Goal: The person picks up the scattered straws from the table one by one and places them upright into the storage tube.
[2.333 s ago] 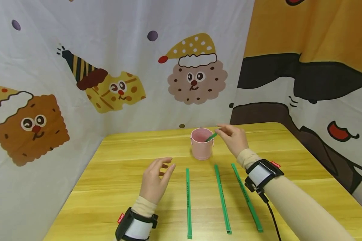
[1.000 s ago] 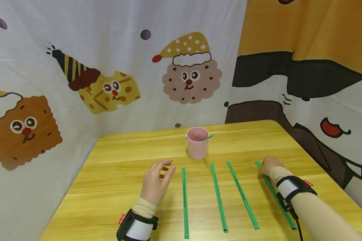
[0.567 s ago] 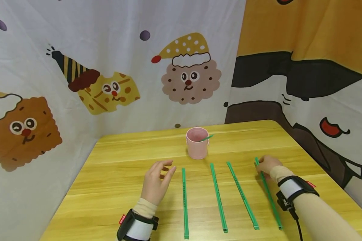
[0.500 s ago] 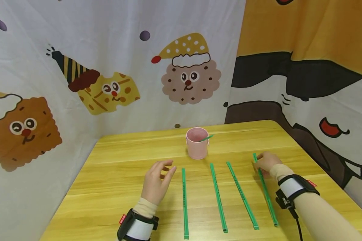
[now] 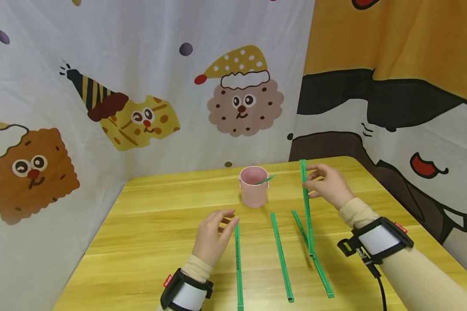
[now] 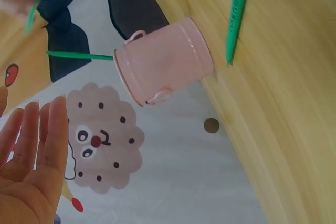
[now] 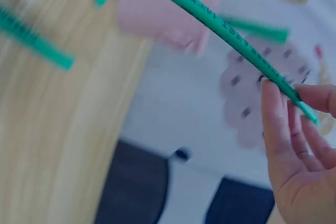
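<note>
Fingers [image 5: 318,167] of the right hand [image 5: 331,185] pinch a green strip [image 5: 308,211]; the left hand's [image 5: 210,238] curve loosely apart. I see cartoon-printed cloth [image 5: 151,52] behind the yellow worktop [image 5: 155,242].

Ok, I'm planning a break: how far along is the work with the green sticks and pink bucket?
Looks done: one green stick pokes out of the pink bucket. In hand: another stick, pinched by the right hand, outside the bucket. Probably remaining: the three sticks lying on the table; the left hand holds none.
</note>
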Demonstrator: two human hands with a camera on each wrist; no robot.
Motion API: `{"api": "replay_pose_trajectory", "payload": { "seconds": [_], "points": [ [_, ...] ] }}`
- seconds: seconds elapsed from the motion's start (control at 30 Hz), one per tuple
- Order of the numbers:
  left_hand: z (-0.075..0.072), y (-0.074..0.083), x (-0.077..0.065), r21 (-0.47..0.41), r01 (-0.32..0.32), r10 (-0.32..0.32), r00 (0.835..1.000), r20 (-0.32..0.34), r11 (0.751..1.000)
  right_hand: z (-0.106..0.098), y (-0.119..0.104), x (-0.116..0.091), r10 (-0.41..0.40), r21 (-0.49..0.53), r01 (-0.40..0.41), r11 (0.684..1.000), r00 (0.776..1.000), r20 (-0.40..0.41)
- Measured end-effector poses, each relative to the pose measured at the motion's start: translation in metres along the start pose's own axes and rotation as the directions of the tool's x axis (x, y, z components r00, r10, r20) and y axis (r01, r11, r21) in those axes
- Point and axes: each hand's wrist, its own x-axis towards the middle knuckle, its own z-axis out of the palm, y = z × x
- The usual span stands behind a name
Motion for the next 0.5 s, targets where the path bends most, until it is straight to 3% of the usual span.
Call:
{"api": "replay_pose_trajectory", "payload": {
  "seconds": [0.13, 0.23, 0.4, 0.5],
  "points": [
    [0.000, 0.006, 0.005, -0.056, 0.000, 0.001, 1.000, 0.004, 0.998, 0.020, -0.031, -0.010, -0.131, 0.043, 0.129, 0.991, 0.991, 0.037],
    [-0.004, 0.013, 0.011, -0.107, -0.024, 0.024, 1.000, 0.000, 0.994, 0.037, -0.049, -0.022, -0.223, 0.070, 0.218, 0.973, 0.971, 0.080],
    [-0.013, 0.026, 0.022, -0.175, -0.106, 0.105, 0.994, -0.014, 0.979, 0.063, -0.065, -0.042, -0.406, 0.093, 0.397, 0.913, 0.906, 0.121],
    [-0.016, 0.035, 0.028, -0.222, -0.159, 0.158, 0.987, -0.019, 0.962, 0.072, -0.070, -0.051, -0.472, 0.115, 0.460, 0.881, 0.873, 0.121]
  ]
}}
